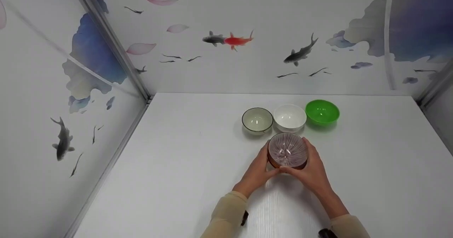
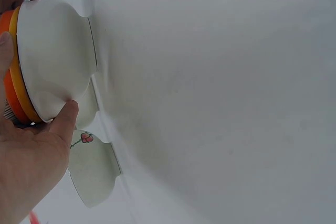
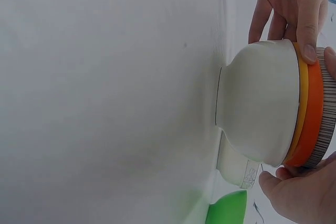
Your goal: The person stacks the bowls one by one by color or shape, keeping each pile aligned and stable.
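Both hands hold a stack of nested bowls at the front of a row of bowls. The top bowl (image 1: 287, 149) is purplish with fine radiating stripes. Beneath it, the right wrist view shows an orange bowl (image 3: 315, 114), a yellow rim (image 3: 301, 93) and a pale cream bowl (image 3: 257, 98) lowest. My left hand (image 1: 260, 167) grips the stack's left side, and my right hand (image 1: 314, 167) grips its right side. Their thumbs come close together at the near rim. In the left wrist view, a left fingertip (image 2: 68, 111) touches the cream bowl, whose foot is at the tabletop.
Just behind the stack stand a pale dark-rimmed bowl (image 1: 257, 120), a white bowl (image 1: 290, 117) and a green bowl (image 1: 322, 112) side by side. The white table (image 1: 177, 174) meets a fish-painted back wall (image 1: 240, 75) and a left side panel (image 1: 35, 89).
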Demonstrator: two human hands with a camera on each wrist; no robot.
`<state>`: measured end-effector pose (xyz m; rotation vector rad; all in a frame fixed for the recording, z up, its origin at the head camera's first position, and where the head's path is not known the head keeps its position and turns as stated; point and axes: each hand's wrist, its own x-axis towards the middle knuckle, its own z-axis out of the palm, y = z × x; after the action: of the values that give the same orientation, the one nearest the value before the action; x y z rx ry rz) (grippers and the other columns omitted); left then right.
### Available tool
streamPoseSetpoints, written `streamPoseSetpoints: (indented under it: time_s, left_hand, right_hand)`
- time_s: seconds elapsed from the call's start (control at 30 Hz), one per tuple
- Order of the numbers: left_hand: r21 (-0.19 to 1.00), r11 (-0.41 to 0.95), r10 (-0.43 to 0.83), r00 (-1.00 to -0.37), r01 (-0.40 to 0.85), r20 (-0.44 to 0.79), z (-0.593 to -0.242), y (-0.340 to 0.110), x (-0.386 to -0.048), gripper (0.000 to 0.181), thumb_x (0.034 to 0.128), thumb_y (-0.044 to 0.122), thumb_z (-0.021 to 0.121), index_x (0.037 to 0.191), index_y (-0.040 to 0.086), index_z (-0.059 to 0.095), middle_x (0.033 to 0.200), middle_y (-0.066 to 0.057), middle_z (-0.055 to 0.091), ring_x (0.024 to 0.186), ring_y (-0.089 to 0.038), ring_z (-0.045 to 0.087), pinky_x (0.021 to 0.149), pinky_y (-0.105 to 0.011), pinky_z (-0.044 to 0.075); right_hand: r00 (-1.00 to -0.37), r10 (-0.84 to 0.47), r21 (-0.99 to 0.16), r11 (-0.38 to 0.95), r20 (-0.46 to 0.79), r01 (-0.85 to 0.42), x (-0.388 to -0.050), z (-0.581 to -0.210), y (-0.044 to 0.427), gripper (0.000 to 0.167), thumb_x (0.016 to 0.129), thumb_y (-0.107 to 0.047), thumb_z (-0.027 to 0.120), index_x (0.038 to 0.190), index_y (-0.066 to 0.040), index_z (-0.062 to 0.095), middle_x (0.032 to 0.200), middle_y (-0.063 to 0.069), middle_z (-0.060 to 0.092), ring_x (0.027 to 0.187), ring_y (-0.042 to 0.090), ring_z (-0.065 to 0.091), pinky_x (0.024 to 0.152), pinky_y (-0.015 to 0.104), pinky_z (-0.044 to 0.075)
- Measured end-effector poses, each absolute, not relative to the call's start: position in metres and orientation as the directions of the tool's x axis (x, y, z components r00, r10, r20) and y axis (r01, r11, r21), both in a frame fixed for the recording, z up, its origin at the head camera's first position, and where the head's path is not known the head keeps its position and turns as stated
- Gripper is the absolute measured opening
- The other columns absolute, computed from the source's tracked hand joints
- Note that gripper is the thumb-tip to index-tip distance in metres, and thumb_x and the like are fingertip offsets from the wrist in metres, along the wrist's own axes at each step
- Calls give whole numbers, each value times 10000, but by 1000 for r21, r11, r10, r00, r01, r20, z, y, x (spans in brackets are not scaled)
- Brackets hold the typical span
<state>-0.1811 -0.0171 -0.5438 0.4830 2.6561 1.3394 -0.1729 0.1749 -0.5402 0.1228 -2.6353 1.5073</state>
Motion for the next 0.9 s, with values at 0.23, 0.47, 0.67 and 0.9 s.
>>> streamPoseSetpoints:
  time_s: [0.23, 0.47, 0.67, 0.9]
  left_hand:
    - [795, 573, 324, -946, 202, 6, -544, -16, -181, 962, 912, 365, 707, 1606, 91, 100, 1669, -77, 205, 1525, -211, 265, 1239, -366, 287]
    - [792, 570, 328, -944, 218, 24, -544, -15, -181, 969, 905, 380, 707, 1602, 77, 108, 1665, -89, 215, 1524, -217, 268, 1241, -362, 278]
    - [801, 557, 331, -943, 220, 28, -544, -16, -181, 955, 912, 338, 716, 1603, 83, 108, 1665, -85, 216, 1523, -213, 269, 1240, -362, 279]
    - [809, 544, 335, -942, 223, 34, -544, -16, -181, 948, 913, 303, 724, 1601, 80, 112, 1663, -93, 220, 1522, -219, 273, 1237, -360, 286]
  right_hand:
    - [-991, -30, -849, 512, 130, -127, -172, -540, 175, 1216, 691, -412, 908, 1577, -19, 173, 1591, 228, 291, 1441, 409, 344, 1171, 629, 296]
    - [-992, -32, -850, 513, 125, -124, -172, -541, 174, 1231, 700, -408, 903, 1583, -16, 140, 1604, 234, 263, 1459, 417, 316, 1183, 626, 279]
    - [-992, -37, -858, 498, 124, -126, -171, -540, 173, 1225, 718, -393, 895, 1587, -18, 116, 1614, 240, 237, 1473, 425, 290, 1191, 630, 263]
    - [-993, -36, -863, 490, 117, -119, -170, -541, 173, 1226, 724, -383, 893, 1592, -35, 101, 1618, 243, 226, 1478, 435, 277, 1193, 636, 253]
